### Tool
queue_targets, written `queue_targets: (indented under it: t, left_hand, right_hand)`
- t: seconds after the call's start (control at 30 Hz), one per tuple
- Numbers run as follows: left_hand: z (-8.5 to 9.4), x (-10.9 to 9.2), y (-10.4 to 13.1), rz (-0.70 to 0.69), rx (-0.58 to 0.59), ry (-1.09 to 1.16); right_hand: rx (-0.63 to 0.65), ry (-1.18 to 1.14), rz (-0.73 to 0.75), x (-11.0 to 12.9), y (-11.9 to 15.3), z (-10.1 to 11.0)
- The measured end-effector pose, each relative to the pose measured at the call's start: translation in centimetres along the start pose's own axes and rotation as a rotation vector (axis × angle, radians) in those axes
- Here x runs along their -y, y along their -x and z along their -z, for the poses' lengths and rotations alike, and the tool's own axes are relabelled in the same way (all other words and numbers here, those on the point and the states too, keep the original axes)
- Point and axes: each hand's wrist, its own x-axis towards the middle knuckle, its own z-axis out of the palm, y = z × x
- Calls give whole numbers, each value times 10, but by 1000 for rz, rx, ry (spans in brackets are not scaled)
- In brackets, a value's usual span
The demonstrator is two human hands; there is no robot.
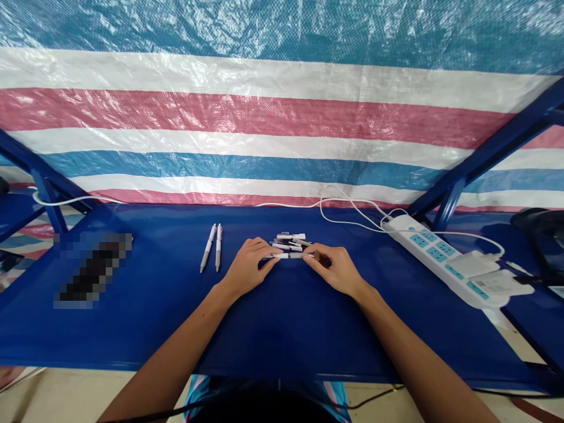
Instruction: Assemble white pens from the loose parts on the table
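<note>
Between my two hands a white and grey pen [288,255] lies level, one end in each hand. My left hand [251,267] pinches its left end with thumb and fingers. Its right end is between the thumb and fingers of my right hand [337,269]. Just behind it is a small pile of white and clear pen parts [291,237], partly hidden by my hands. To the left, two white pens with grey grips [208,248] lie side by side, tips toward me.
A white power strip [440,252] with plugs and looping white cables sits at the right of the blue table [273,329]. A blurred-out dark object [94,270] lies at the left. Blue metal frames and a striped sheet [264,117] stand behind.
</note>
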Motion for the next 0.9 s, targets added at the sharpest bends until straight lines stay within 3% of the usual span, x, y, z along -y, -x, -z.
queue_targets:
  t: [0.9]
  left_hand:
    - [1,1,0,50,-19,27]
  right_hand:
    - [-33,20,-2,-5,4,3]
